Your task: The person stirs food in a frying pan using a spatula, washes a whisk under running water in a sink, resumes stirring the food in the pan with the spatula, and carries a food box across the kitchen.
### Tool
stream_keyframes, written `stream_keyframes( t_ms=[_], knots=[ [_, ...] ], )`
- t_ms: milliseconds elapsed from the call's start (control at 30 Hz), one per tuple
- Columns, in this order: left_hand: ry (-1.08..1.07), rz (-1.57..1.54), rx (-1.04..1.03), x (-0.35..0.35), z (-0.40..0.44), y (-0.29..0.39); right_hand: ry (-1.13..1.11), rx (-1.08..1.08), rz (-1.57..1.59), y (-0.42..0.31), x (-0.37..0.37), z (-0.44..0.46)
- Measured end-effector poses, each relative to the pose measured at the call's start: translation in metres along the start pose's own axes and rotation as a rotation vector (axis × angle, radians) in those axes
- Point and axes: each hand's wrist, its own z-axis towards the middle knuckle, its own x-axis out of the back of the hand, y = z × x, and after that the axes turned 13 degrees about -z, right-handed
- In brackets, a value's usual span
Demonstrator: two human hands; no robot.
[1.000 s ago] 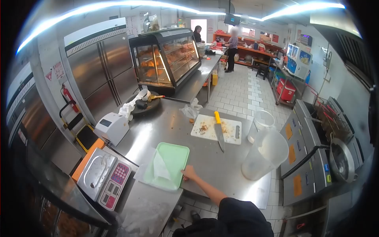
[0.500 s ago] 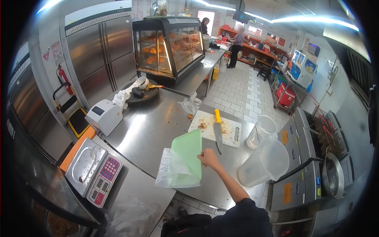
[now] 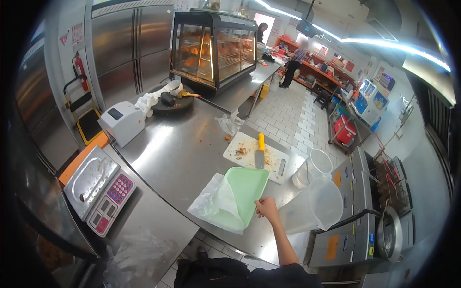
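My right hand [image 3: 266, 208] is closed on the right edge of a light green tray [image 3: 248, 189]. A crumpled white sheet [image 3: 216, 201], perhaps paper or thin plastic, covers the tray's left part and hangs past its side. Just behind the tray lies a white cutting board [image 3: 236, 149] strewn with brown crumbs. On the board rests a knife with a yellow handle [image 3: 261, 142], its blade partly hidden by the tray. Right of my hand stands a large translucent jug [image 3: 312, 206], and a smaller clear jug [image 3: 300, 178] is behind it. My left hand is out of view.
A scale [image 3: 103, 189] and a crumpled plastic bag [image 3: 137, 257] are on the left counter. A white printer-like machine [image 3: 121, 126] stands near a dark round tray [image 3: 175, 108]. The glass food warmer [image 3: 213, 50] is at the back. Two people are further off.
The green tray has swung right and tilted flatter, and now covers part of the knife blade. My right hand keeps its hold on the edge. The camera view has shifted slightly.
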Motion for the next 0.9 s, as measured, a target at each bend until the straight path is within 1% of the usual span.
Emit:
stream_keyframes(
  t_ms=[33,133,400,733,900],
  knots=[
    [-0.005,-0.001,0.009,-0.005,0.000,-0.005,0.012,-0.010,0.035,0.003,-0.002,-0.004],
    [-0.017,-0.006,0.038,-0.017,-0.004,-0.017,0.025,-0.012,0.013,0.015,-0.012,-0.011],
    [-0.079,-0.013,0.087,-0.042,-0.016,-0.039,-0.049,-0.047,0.025,0.030,-0.031,-0.026],
    [-0.122,-0.014,0.108,-0.056,-0.017,-0.059,-0.051,-0.051,0.023,0.040,-0.044,-0.029],
    [-0.124,-0.011,0.108,-0.058,-0.015,-0.058,-0.062,-0.071,0.037,0.040,-0.047,-0.032]
  ],
)
